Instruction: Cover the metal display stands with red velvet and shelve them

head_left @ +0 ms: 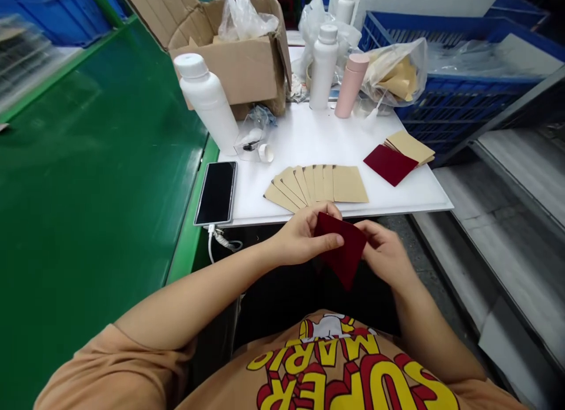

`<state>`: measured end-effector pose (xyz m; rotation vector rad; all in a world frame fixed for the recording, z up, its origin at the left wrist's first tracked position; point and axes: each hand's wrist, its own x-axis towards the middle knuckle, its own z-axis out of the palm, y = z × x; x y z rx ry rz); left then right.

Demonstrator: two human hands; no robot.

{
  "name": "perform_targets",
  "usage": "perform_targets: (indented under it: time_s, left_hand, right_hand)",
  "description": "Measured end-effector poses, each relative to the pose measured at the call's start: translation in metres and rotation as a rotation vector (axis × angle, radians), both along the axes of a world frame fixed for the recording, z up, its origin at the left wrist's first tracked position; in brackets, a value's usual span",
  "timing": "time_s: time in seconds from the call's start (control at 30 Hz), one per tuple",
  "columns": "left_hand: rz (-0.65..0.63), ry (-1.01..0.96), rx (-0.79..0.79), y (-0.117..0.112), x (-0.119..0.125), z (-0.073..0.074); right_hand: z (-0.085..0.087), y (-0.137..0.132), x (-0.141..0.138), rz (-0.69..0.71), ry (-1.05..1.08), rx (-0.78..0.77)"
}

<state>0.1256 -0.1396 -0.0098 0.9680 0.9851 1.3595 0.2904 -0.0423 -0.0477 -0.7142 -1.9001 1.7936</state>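
Observation:
A dark red rectangular piece [341, 254], flat like card or felt, is held over my lap just off the table's front edge. My left hand [311, 236] grips it with the thumb across its face and the fingers behind. At its upper right corner, my right hand [383, 248] pinches the edge between thumb and curled fingers. Beyond the hands, several tan cards [311, 185] lie fanned out on the white table [286, 142]. To the right, another dark red piece [391, 165] rests against a small stack of tan pieces [412, 145].
A phone [216, 192] with a charging cable lies at the table's left edge. Behind stand white bottles [207, 101] [324, 69], a pink bottle [352, 85] and an open cardboard box [241, 69]. Blue crates [459, 98] are at the back right; a green surface [101, 145] runs along the left.

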Motion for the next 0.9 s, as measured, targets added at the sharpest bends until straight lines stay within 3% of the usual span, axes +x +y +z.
perform_targets:
  time_s: [0.1,0.2,0.33,0.57,0.9]
  left_hand:
    - [0.028,0.124,0.009,-0.001,0.011,-0.004]
    - [0.116,0.277,0.047,-0.002,0.018,-0.003]
    - [0.231,0.502,0.108,-0.005,0.018,0.001]
    - [0.311,0.727,0.145,-0.010,0.015,0.005]
    - [0.332,0.819,0.219,-0.011,0.016,0.007]
  right_hand:
    - [0.017,-0.002,0.018,-0.124,0.011,0.232]
    - [0.027,-0.016,0.021,-0.143,0.042,0.352]
    - [0.028,-0.031,0.014,-0.153,0.080,0.348]
    - [0.028,-0.033,0.013,-0.188,0.107,0.426]
    - [0.029,-0.035,0.015,-0.195,0.078,0.511]
